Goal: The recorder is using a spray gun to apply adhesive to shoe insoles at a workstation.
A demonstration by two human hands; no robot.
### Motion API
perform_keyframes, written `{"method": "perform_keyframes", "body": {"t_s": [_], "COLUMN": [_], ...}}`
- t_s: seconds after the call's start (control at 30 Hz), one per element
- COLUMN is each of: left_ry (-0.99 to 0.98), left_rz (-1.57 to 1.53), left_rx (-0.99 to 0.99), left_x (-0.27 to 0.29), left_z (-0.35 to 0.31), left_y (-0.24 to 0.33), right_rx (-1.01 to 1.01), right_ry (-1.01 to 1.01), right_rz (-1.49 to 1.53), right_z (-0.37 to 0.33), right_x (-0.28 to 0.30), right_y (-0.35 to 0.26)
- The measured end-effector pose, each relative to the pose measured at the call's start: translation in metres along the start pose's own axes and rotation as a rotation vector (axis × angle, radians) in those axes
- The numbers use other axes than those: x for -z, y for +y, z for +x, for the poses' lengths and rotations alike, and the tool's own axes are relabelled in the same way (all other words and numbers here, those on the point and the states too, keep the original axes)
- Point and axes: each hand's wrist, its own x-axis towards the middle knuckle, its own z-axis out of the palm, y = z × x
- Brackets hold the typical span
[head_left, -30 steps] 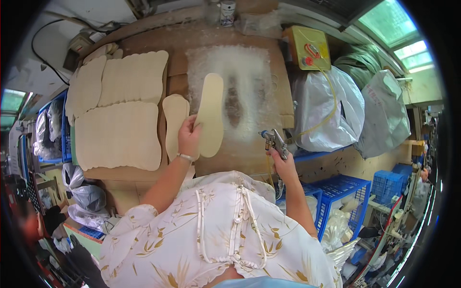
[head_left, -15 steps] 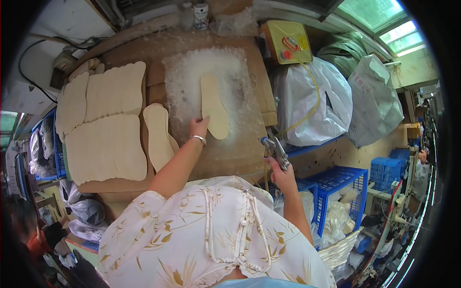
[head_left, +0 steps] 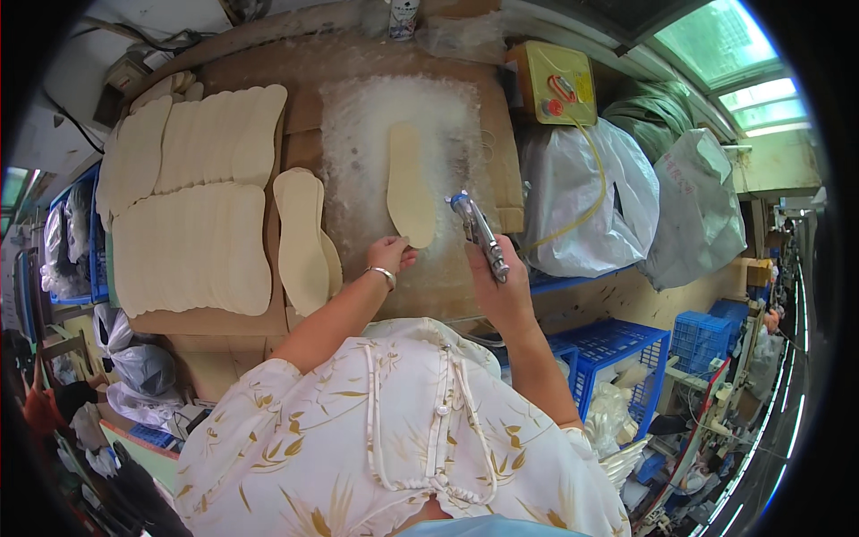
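A cream insole (head_left: 410, 183) lies on the whitened, residue-covered patch (head_left: 349, 134) of the work surface. At its near end my left hand (head_left: 392, 255) pinches the heel edge between thumb and fingers. My right hand (head_left: 503, 291) is wrapped round a metal spray gun (head_left: 481, 237), whose blue-tipped nozzle points toward the insole from the right. The gun is apart from the insole. Left of the patch rests a small pile of insoles (head_left: 301, 237), and beyond it are wide rows of overlapping insoles (head_left: 192, 251).
A yellow container (head_left: 559, 80) with a hose stands at the back right, beside white sacks (head_left: 586, 197). Blue crates (head_left: 617, 358) with plastic-wrapped goods are low on the right. At the far edge stands a can (head_left: 403, 20). Brown cardboard (head_left: 501, 179) covers the table.
My right hand has brought the spray gun up and left, from beside the table to near the insole. My left hand has shifted from the insole's side to its near end. The view has shifted slightly.
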Motion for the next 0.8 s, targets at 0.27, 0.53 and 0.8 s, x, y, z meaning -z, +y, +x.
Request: {"method": "perform_keyframes", "body": {"t_s": [0.27, 0.53, 0.8], "left_ry": [-0.020, -0.016, -0.015], "left_rz": [0.078, 0.137, 0.157], "left_rx": [0.013, 0.024, 0.018], "left_x": [0.003, 0.004, 0.004], "left_z": [-0.002, 0.001, 0.001], "left_y": [0.004, 0.004, 0.003], "right_rx": [-0.019, -0.061, -0.072], "right_ry": [0.069, 0.088, 0.075], "right_rz": [-0.020, 0.015, -0.003], "right_z": [-0.004, -0.008, -0.011], "right_x": [-0.007, -0.010, -0.006], "right_y": [0.007, 0.006, 0.005]}}
